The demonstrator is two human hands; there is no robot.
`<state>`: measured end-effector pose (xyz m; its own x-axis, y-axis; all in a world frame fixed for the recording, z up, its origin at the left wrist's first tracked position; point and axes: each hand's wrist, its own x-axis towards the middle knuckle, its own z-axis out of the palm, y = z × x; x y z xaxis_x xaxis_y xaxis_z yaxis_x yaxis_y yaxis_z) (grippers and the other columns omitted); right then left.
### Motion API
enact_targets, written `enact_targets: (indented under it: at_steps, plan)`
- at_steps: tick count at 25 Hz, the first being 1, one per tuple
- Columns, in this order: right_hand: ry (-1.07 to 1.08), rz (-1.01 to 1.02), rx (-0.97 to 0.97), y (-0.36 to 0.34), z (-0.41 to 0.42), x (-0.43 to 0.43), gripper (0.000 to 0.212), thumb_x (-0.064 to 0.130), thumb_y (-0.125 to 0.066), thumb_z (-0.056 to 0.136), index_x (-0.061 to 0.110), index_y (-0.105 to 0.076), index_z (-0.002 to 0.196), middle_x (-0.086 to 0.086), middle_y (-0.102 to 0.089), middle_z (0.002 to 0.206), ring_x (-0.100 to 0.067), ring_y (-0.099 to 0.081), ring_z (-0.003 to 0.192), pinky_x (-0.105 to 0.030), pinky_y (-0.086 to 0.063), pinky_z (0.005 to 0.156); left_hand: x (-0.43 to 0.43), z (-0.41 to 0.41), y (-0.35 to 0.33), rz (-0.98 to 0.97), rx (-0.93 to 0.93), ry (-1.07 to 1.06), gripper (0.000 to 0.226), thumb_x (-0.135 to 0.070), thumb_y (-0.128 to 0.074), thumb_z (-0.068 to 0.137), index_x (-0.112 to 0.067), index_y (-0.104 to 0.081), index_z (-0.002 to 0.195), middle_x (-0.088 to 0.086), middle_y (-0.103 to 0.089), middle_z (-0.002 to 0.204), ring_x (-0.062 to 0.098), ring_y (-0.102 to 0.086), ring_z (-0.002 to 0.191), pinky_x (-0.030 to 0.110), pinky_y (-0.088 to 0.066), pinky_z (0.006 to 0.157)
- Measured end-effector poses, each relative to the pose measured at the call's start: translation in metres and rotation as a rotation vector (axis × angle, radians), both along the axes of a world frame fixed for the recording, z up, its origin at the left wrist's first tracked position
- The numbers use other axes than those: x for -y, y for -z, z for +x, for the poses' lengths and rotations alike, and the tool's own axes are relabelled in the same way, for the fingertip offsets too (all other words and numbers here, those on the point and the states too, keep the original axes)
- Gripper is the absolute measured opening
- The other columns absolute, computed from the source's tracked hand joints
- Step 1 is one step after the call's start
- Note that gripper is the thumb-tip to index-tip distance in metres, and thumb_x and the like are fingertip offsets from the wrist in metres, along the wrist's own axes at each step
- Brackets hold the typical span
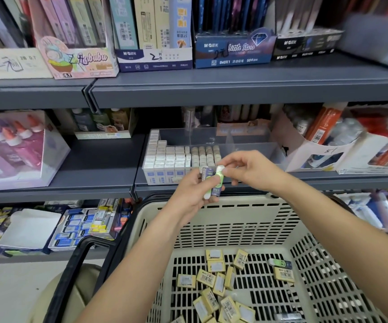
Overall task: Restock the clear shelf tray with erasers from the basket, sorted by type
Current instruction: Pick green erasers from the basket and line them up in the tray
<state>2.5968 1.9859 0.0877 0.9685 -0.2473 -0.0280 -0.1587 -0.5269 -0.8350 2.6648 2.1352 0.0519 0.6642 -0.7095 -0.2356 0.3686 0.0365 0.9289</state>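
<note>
The left grip curls round a few sleeved erasers, the right grip pinching the top of the green eraser, just before the clear tray and above the basket of yellow erasers.

**stockroom_q:** what kind of place is this, someone's supply closet?

**penhoarder:** nah, a stationery shop aisle. Grey metal shelves run across in tiers. At 12 o'clock the pencil display boxes have numbers scrawled on in marker. There are glue bottles in a clear case at 9 and a white carton of orange packs at 3.

**stockroom_q:** and the plastic thing at 6?

**penhoarder:** shopping basket, with barcoded erasers loose in it. Neat rows of small wrapped blocks stand in the clear tray near centre.
</note>
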Motion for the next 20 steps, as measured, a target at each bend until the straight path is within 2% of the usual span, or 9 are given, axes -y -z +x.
enact_targets:
  at_steps: [3, 5, 7, 10, 13, 16, 18, 20]
  plan:
    - [0.063, 0.038, 0.013, -0.010, -0.004, 0.012, 0.006, 0.010, -0.066, 0.084, 0.016, -0.068, 0.087, 0.010, -0.067, 0.064, 0.001, -0.059, 0.051, -0.007, -0.041, 0.049, -0.001, -0.002, 0.001, 0.001, -0.002, -0.067, 0.010, -0.014, -0.058, 0.091, -0.013, -0.054, 0.100, 0.003, -0.065, 0.093, 0.012, -0.065, 0.080, 0.020, -0.054, 0.058]
    - [0.160, 0.024, 0.069, -0.017, -0.001, 0.026, 0.012, 0.010, -0.068, 0.083, 0.021, -0.066, 0.079, 0.010, -0.067, 0.061, -0.002, -0.061, 0.054, -0.010, -0.044, 0.052, -0.005, 0.001, 0.000, 0.032, 0.042, -0.107, 0.008, -0.019, -0.057, 0.092, -0.016, -0.053, 0.097, 0.001, -0.063, 0.087, 0.010, -0.063, 0.076, 0.019, -0.051, 0.055]
    - [0.285, -0.073, 0.128, -0.022, 0.008, 0.037, 0.013, 0.018, -0.070, 0.081, 0.028, -0.064, 0.075, 0.009, -0.067, 0.067, -0.007, -0.062, 0.060, -0.018, -0.047, 0.057, -0.009, 0.003, -0.001, 0.059, 0.088, -0.103, 0.008, -0.024, -0.057, 0.092, -0.018, -0.051, 0.093, -0.002, -0.052, 0.078, 0.008, -0.051, 0.064, 0.018, -0.043, 0.049]
    - [0.358, -0.314, 0.158, -0.020, 0.023, 0.040, 0.017, 0.022, -0.067, 0.081, 0.033, -0.061, 0.071, 0.018, -0.063, 0.068, -0.007, -0.062, 0.070, -0.020, -0.048, 0.063, -0.010, 0.005, -0.003, 0.084, 0.083, -0.113, 0.012, -0.026, -0.057, 0.092, -0.018, -0.048, 0.090, -0.002, -0.042, 0.072, 0.008, -0.039, 0.057, 0.016, -0.034, 0.042]
    - [0.294, -0.480, 0.042, -0.010, 0.037, 0.038, 0.013, 0.027, -0.062, 0.084, 0.037, -0.060, 0.075, 0.017, -0.062, 0.072, -0.009, -0.060, 0.077, -0.025, -0.049, 0.071, -0.009, 0.005, -0.003, 0.069, -0.026, -0.133, 0.014, -0.026, -0.058, 0.092, -0.017, -0.048, 0.088, -0.002, -0.044, 0.067, 0.008, -0.040, 0.053, 0.017, -0.032, 0.040]
    - [0.223, -0.503, -0.066, 0.003, 0.046, 0.039, 0.008, 0.030, -0.061, 0.086, 0.037, -0.058, 0.082, 0.013, -0.063, 0.081, -0.011, -0.059, 0.083, -0.029, -0.049, 0.077, -0.009, 0.009, -0.001, 0.051, -0.109, -0.150, 0.011, -0.019, -0.056, 0.092, -0.014, -0.047, 0.089, 0.000, -0.045, 0.066, 0.009, -0.040, 0.052, 0.018, -0.031, 0.038]
    - [0.194, -0.516, -0.116, 0.010, 0.050, 0.039, 0.005, 0.031, -0.059, 0.088, 0.033, -0.062, 0.091, 0.009, -0.065, 0.089, -0.014, -0.059, 0.090, -0.032, -0.050, 0.083, -0.008, 0.011, 0.000, 0.019, -0.162, -0.161, 0.003, -0.013, -0.048, 0.092, -0.012, -0.046, 0.092, 0.001, -0.043, 0.066, 0.011, -0.039, 0.054, 0.019, -0.031, 0.038]
    - [0.167, -0.562, -0.157, 0.013, 0.053, 0.039, 0.014, 0.031, -0.056, 0.090, 0.029, -0.065, 0.100, 0.004, -0.068, 0.100, -0.017, -0.060, 0.097, -0.036, -0.050, 0.087, -0.008, 0.013, -0.001, -0.022, -0.210, -0.165, 0.009, -0.009, -0.038, 0.091, -0.008, -0.044, 0.096, 0.003, -0.042, 0.067, 0.012, -0.038, 0.056, 0.020, -0.032, 0.039]
